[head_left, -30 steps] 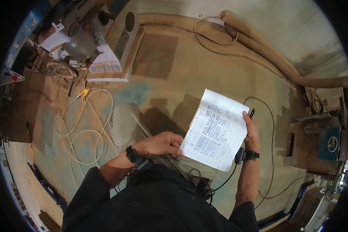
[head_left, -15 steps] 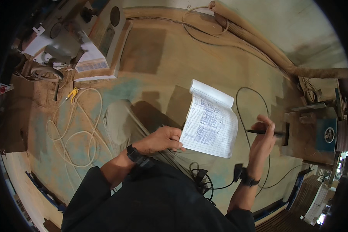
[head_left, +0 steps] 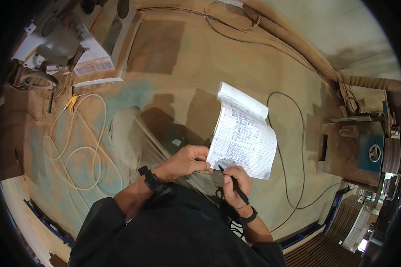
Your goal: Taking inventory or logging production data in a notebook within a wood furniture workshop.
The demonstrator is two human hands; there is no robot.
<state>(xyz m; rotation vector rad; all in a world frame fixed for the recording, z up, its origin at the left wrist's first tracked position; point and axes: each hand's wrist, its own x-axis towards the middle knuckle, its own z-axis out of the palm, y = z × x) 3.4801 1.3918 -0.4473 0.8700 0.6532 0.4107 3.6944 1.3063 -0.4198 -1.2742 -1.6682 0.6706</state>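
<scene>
My left hand [head_left: 192,159] grips the lower left corner of a ruled notepad [head_left: 256,147], thumb on top. Its upper page is rolled back over the far edge, and blue handwriting covers much of the left and middle of the open sheet. In my right hand [head_left: 237,186] is a black pen [head_left: 239,189], closed between thumb and fingers. The pen's tip is at the lower left of the page, close to my left fingers; whether it touches the paper I cannot tell. A dark band sits on each wrist.
A grey-white machine with a handwheel [head_left: 39,80] stands at the upper left. A pale hose [head_left: 103,133] with a yellow nozzle [head_left: 71,103] lies coiled on the dusty floor. Black cable [head_left: 304,147] loops at right, near a box with a blue panel [head_left: 370,153]. A ribbed duct [head_left: 294,42] follows the wall.
My right hand has come in from the right of the notepad, bringing the pen to the page's lower left. My left hand keeps its hold; the view has shifted slightly.
</scene>
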